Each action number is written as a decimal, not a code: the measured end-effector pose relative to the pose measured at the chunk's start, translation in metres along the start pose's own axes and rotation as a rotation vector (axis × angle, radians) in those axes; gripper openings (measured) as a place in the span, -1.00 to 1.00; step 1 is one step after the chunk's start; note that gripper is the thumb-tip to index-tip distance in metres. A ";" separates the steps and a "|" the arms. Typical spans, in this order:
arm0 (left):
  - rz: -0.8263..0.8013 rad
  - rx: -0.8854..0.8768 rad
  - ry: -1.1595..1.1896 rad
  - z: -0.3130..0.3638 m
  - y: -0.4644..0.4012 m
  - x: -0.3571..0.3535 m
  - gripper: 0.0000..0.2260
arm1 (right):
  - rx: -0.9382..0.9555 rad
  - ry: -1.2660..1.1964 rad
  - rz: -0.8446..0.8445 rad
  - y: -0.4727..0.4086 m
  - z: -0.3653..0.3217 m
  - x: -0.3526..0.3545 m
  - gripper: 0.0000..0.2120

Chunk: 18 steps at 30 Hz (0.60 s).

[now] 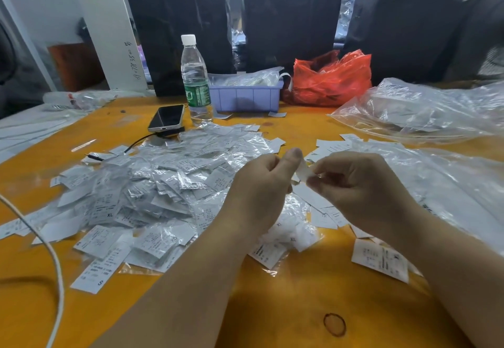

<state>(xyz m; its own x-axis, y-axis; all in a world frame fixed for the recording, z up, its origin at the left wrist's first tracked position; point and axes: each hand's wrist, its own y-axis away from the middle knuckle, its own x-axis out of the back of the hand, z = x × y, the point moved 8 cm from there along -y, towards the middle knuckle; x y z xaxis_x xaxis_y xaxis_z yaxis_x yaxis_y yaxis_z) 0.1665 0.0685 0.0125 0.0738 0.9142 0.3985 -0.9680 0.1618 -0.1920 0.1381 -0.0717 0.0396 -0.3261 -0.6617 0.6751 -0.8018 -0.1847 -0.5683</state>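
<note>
A small white label (303,171) is held between both hands above the orange table (286,293). My left hand (259,189) pinches its left end with thumb raised and fingers curled. My right hand (360,187) pinches its right end with curled fingers. Under and left of the hands lies a big heap of white printed size labels in small clear bags (152,192). Loose labels (380,260) lie at the right.
A water bottle (195,80), a phone (167,118) with a cable, a lilac bin (245,97) and a red plastic bag (332,80) stand at the back. Clear plastic bags (425,113) cover the right side. A white cord (54,260) crosses the left front.
</note>
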 end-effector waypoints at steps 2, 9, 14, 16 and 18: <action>-0.031 0.023 0.066 0.001 0.000 -0.003 -0.54 | 0.057 0.039 0.005 0.000 -0.007 0.001 -0.95; -0.123 -0.022 0.210 0.007 0.005 -0.015 -0.88 | 0.069 0.163 -0.050 0.008 -0.022 0.008 -0.79; -0.169 0.003 0.245 0.008 0.007 -0.023 -0.82 | -0.081 0.400 0.013 0.033 -0.014 0.037 -0.73; -0.207 -0.008 0.250 0.011 0.011 -0.029 -0.84 | -0.131 0.533 0.029 0.049 -0.012 0.044 -0.78; -0.243 -0.028 0.241 0.014 0.015 -0.037 -0.85 | -0.210 0.642 0.023 0.065 -0.008 0.050 -0.81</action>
<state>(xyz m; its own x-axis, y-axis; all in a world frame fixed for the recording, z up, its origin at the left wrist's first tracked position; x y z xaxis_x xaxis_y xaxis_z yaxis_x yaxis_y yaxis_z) 0.1461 0.0315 0.0072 0.3592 0.9088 0.2124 -0.9084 0.3926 -0.1434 0.0658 -0.1111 0.0405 -0.5255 -0.0885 0.8462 -0.8500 0.0122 -0.5266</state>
